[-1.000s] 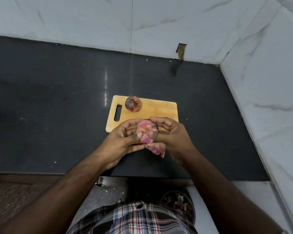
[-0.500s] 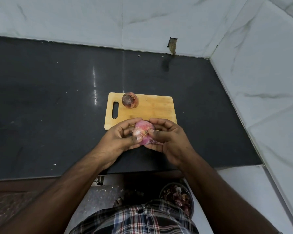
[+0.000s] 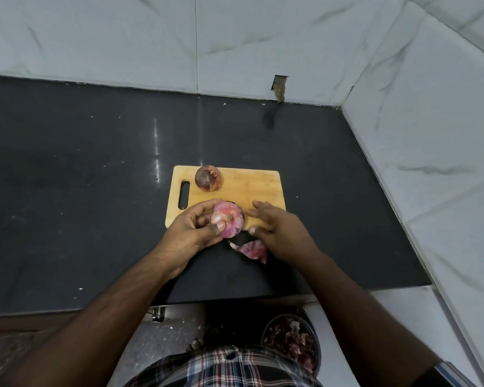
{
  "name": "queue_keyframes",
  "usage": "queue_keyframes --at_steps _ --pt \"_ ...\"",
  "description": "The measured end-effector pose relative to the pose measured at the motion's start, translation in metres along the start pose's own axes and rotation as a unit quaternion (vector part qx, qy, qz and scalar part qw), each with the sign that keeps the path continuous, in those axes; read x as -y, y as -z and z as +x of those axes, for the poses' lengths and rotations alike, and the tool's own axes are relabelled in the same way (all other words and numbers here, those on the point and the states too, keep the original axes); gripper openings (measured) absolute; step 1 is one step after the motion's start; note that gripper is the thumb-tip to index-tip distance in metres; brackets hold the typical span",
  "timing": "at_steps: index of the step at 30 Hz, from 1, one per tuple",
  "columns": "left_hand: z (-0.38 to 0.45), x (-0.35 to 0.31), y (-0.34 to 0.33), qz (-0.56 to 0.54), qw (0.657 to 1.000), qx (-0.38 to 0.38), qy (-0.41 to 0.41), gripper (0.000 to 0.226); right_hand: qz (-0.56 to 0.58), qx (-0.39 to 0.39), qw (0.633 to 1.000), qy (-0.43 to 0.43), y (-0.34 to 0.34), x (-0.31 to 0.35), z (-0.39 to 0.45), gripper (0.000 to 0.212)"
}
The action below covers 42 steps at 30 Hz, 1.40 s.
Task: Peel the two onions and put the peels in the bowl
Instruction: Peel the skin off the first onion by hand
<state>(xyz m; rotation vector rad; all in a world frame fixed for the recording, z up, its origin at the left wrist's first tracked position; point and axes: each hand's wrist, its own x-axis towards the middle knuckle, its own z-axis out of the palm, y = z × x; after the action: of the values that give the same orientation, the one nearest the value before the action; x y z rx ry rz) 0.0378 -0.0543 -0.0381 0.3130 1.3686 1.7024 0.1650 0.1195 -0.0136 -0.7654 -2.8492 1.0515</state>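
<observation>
1. L hand [image 3: 192, 233] grips onion [image 3: 227, 222]: pink, part-peeled; likely firm, slick; hold w/ thumb near root.
2. Peel [image 3: 252, 250] lies between hands, loose; looks thin, brittle; pinch edge.
3. R hand [image 3: 280, 230] open, empty, beside onion.
4. 2nd onion [image 3: 208, 178] beyond L hand, skin on.
5. Bowl [image 3: 292, 337] below R arm.

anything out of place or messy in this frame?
Yes. A loose pink peel lies on the dark counter just off the cutting board, beside the right hand, not in the bowl by the person's waist. Also, a chipped hole breaks the wall tile at the counter's back edge.
</observation>
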Motion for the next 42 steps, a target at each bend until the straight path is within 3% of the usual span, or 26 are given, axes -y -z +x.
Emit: queue_keyframes --at_steps 3,12,23,29,34,38,40,42 --pt "0.002 0.001 0.001 0.008 1.0 -0.015 0.004 0.048 -0.063 0.018 0.998 0.013 -0.007 -0.008 0.003 0.043" --pt "0.022 -0.01 0.001 0.046 0.998 -0.029 0.004 0.049 -0.112 0.024 0.993 0.01 0.001 -0.003 0.023 0.041" --pt "0.032 -0.02 0.001 0.058 0.998 -0.022 0.033 0.045 -0.11 0.044 0.992 0.035 0.011 -0.02 0.044 0.041" --pt "0.029 -0.029 0.004 0.054 0.998 -0.005 0.045 0.057 -0.087 0.03 0.993 0.071 0.028 -0.012 0.028 0.039" --pt "0.017 -0.035 0.016 0.047 0.996 0.021 0.068 0.057 -0.113 0.177 0.967 0.143 0.017 -0.017 -0.017 0.051" --pt "0.008 -0.038 0.024 0.0 0.993 0.047 0.105 0.055 -0.126 0.103 0.974 0.158 0.012 -0.026 -0.017 0.028" --pt "0.006 -0.039 0.025 -0.02 0.991 0.056 0.12 0.054 -0.133 0.081 0.978 0.139 0.02 -0.031 -0.01 0.03" --pt "0.004 -0.042 0.025 -0.031 0.989 0.066 0.126 0.053 -0.156 0.117 0.974 0.117 0.026 -0.033 -0.004 0.043"
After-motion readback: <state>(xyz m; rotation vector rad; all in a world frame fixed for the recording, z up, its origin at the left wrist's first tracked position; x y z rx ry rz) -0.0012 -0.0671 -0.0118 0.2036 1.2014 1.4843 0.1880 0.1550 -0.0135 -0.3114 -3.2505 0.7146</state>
